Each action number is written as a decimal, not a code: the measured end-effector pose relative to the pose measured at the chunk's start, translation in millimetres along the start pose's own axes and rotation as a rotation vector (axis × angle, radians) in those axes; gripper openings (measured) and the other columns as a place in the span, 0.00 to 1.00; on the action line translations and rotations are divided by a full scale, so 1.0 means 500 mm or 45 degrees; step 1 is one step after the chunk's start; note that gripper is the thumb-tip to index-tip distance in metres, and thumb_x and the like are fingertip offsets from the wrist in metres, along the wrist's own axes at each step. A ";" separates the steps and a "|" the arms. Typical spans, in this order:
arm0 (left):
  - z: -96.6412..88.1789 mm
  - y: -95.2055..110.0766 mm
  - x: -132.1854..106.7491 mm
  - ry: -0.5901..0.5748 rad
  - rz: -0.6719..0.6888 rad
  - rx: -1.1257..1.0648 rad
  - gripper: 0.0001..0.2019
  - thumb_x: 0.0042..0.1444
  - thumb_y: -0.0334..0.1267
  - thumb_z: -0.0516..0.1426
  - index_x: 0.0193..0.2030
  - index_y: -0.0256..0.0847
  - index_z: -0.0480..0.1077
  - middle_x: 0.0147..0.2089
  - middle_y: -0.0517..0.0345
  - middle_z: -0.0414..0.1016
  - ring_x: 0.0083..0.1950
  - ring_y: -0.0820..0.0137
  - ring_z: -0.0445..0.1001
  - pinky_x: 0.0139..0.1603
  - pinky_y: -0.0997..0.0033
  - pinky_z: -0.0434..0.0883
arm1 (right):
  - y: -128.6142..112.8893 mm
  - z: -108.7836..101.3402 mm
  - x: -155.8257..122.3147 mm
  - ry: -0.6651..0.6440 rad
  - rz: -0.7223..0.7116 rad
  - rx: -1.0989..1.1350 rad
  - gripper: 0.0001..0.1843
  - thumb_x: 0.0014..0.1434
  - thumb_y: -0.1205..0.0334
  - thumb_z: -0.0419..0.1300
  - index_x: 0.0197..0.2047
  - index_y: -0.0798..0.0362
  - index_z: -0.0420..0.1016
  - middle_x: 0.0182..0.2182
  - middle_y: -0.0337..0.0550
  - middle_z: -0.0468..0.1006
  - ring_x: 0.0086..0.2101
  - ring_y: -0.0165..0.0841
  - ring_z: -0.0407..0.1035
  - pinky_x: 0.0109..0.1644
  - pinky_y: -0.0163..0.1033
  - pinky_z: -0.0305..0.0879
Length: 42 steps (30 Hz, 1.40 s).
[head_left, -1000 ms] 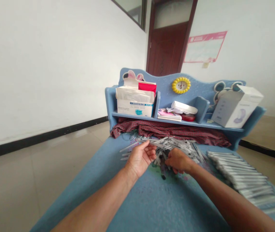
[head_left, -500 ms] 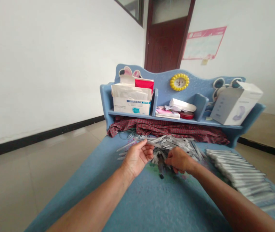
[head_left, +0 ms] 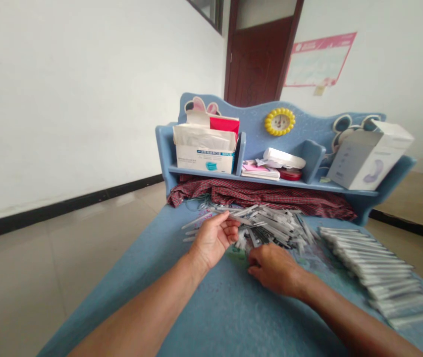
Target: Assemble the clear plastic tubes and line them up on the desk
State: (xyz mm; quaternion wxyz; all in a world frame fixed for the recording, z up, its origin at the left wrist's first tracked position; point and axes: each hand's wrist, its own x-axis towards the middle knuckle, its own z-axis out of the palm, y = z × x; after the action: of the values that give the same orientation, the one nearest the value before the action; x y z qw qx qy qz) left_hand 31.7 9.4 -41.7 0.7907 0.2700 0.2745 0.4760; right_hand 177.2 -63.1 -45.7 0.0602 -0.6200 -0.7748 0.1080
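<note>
My left hand (head_left: 216, 239) is closed in a pinch on a slim, translucent pen barrel (head_left: 241, 220), which points to the right over a loose pile of pen parts (head_left: 280, 227). Just in front of that pile, low over the blue table (head_left: 219, 317), my right hand (head_left: 275, 267) has its fingers curled together. Whatever those fingers hold is hidden from me. To the right, a stack of whitish pens (head_left: 378, 272) lies side by side in a slanting row.
A blue shelf (head_left: 310, 191) stands along the table's back. It bears a mask box (head_left: 204, 156), papers (head_left: 259, 172), a red round tin (head_left: 290, 174) and a white box (head_left: 371, 158). Checked cloth (head_left: 271, 196) lies bunched beneath it.
My right hand has come down and slightly toward me, and the dark piece below it no longer shows. My left hand keeps its pinch on the pen barrel. The view has shifted slightly.
</note>
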 end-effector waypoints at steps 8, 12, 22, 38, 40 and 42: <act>0.003 -0.006 -0.006 -0.054 0.014 0.110 0.09 0.55 0.30 0.52 0.26 0.31 0.70 0.21 0.54 0.73 0.17 0.76 0.68 0.18 0.77 0.66 | 0.031 -0.050 -0.008 0.130 -0.035 0.965 0.06 0.52 0.62 0.54 0.28 0.56 0.68 0.19 0.35 0.70 0.19 0.25 0.64 0.21 0.28 0.57; 0.003 -0.015 -0.009 -0.100 0.025 0.176 0.08 0.55 0.31 0.53 0.27 0.32 0.69 0.22 0.54 0.74 0.18 0.76 0.69 0.19 0.77 0.67 | 0.036 -0.044 -0.010 0.358 -0.078 0.889 0.06 0.53 0.62 0.55 0.28 0.55 0.69 0.18 0.35 0.70 0.20 0.25 0.64 0.23 0.29 0.57; 0.001 -0.024 -0.005 -0.135 0.075 0.297 0.07 0.54 0.32 0.54 0.27 0.33 0.68 0.23 0.55 0.74 0.18 0.76 0.69 0.19 0.76 0.68 | 0.046 -0.036 -0.014 0.465 -0.121 0.684 0.06 0.55 0.62 0.54 0.29 0.54 0.70 0.18 0.34 0.70 0.20 0.25 0.62 0.24 0.30 0.55; 0.005 -0.027 -0.014 -0.166 0.224 0.570 0.07 0.53 0.36 0.56 0.30 0.34 0.64 0.24 0.56 0.72 0.19 0.75 0.69 0.20 0.76 0.68 | 0.039 -0.045 -0.028 0.380 -0.135 0.496 0.08 0.56 0.64 0.52 0.29 0.54 0.71 0.20 0.37 0.72 0.22 0.27 0.65 0.26 0.31 0.56; 0.007 -0.026 -0.016 -0.186 0.232 0.582 0.07 0.53 0.36 0.56 0.30 0.34 0.64 0.25 0.56 0.72 0.20 0.75 0.70 0.21 0.75 0.68 | 0.042 -0.043 -0.025 0.355 -0.130 0.647 0.08 0.56 0.64 0.52 0.28 0.54 0.71 0.20 0.37 0.73 0.22 0.27 0.67 0.26 0.31 0.58; 0.009 -0.024 -0.017 -0.213 0.246 0.585 0.06 0.53 0.36 0.56 0.31 0.34 0.65 0.25 0.55 0.73 0.20 0.75 0.70 0.21 0.76 0.68 | 0.045 -0.040 -0.021 0.311 -0.113 0.905 0.09 0.56 0.61 0.53 0.28 0.55 0.70 0.22 0.39 0.74 0.22 0.28 0.69 0.26 0.32 0.61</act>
State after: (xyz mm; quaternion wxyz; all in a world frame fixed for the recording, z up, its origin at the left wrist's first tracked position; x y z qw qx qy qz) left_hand 38.5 -3.9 -45.3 0.6793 0.5059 0.2821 0.4506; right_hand 205.6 -66.9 -31.4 0.3682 -0.5346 -0.7021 0.2928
